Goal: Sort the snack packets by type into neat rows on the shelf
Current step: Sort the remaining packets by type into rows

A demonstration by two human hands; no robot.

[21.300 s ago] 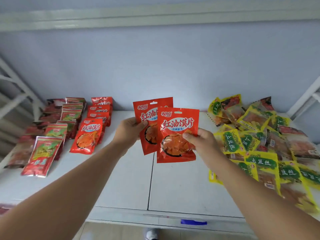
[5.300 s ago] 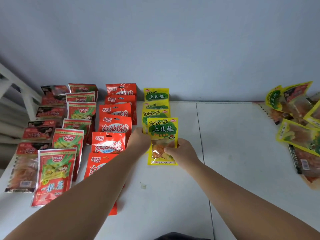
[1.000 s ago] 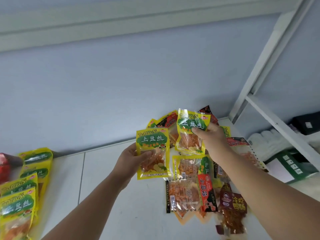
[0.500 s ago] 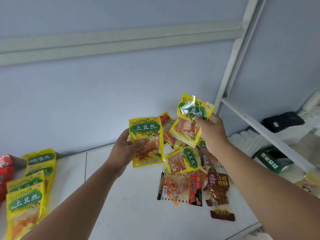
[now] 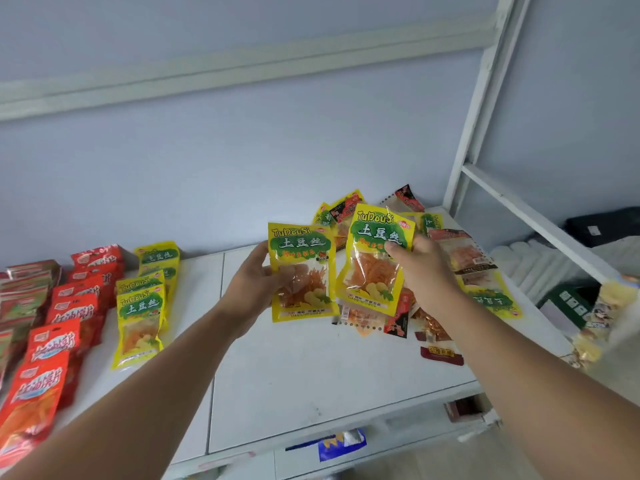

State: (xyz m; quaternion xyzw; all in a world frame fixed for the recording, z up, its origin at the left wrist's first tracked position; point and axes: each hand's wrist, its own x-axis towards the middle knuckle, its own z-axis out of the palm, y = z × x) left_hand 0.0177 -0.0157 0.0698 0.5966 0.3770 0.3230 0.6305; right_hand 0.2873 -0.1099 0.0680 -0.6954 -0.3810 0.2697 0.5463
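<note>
Yellow plastic snack packets [image 5: 301, 244]: upright, fingers clamped, one per hand.
Sorted yellow row [image 5: 140, 306]: leftward; left hand [image 5: 251, 289] probably nearer than right hand [image 5: 426, 275].

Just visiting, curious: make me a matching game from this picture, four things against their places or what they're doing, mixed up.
1. left hand
2. row of red packets
3. mixed pile
4. row of yellow packets

A. right end of the shelf
B. holding a yellow packet
C. just right of the red ones
D. furthest left of the four

Pairs: 1-B, 2-D, 3-A, 4-C
</note>
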